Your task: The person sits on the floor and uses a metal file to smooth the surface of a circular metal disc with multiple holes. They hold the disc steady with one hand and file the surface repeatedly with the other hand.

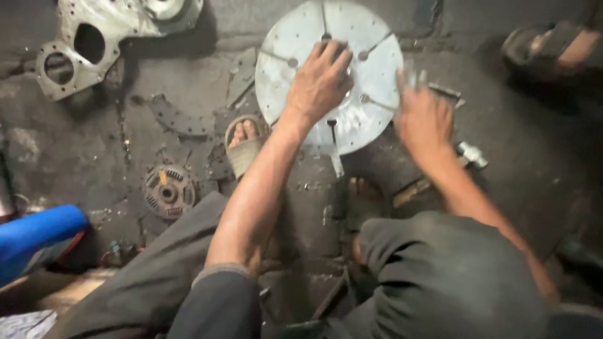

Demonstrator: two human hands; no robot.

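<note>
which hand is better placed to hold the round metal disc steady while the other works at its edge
Left, most likely. The left hand already lies flat on the middle of the round metal disc, fingers spread. The right hand is at the disc's right rim, blurred, so whether it grips anything can't be told.

Left hand flat on round metal disc; right hand blurred at disc's edge, grip unclear.

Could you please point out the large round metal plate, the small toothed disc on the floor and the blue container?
Round metal plate (295,47): head view, bare upper-left face.
Toothed disc (168,191): head view, its centre hub.
Blue container (34,238): head view, middle of its side.
</note>
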